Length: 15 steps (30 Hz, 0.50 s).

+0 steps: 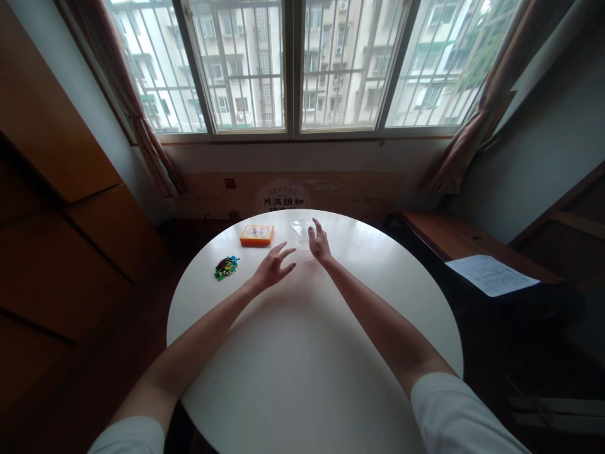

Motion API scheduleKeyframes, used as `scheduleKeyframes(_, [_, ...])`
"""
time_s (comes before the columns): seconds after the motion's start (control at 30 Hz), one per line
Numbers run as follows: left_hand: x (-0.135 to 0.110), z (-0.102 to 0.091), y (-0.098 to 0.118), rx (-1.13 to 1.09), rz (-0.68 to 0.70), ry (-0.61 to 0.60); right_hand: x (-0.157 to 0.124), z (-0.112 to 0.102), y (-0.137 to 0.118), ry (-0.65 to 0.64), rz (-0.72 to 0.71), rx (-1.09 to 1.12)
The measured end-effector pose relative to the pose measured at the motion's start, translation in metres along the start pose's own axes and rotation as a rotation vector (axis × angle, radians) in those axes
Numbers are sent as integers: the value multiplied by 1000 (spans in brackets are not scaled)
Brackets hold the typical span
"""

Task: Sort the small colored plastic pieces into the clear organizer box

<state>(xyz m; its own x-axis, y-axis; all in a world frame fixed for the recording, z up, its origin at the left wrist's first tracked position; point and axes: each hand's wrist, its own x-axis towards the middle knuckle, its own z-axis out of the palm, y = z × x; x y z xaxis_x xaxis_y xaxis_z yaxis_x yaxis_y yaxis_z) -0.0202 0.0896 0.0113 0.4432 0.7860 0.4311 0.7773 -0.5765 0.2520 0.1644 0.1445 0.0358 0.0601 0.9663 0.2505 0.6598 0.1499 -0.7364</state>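
My left hand (273,266) is held over the white table with its fingers apart and nothing in them. Just beyond my fingertips lies a clear plastic piece (299,232), perhaps a bag or a tray; its exact kind is hard to tell. My right hand (319,241) is at the right edge of that clear piece, fingers spread; whether it touches the plastic I cannot tell. An orange box (256,236) with a pale printed top sits beyond my left hand. Left of that hand is a small heap of coloured building bricks (226,268), mostly green, yellow, blue and dark.
The round white table (302,366) stands before a barred window (293,69). At the right is a wooden desk (439,233) with a printed sheet (489,274) hanging over its edge. A wooden cabinet (51,157) rises on the left. A printed cardboard panel (350,189) leans behind the table.
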Motion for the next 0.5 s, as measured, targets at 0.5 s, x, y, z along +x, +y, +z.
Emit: scheduleKeyframes(0.5, [-73, -36, -126, 207, -430, -152, -40, 29, 39, 43, -221, 31])
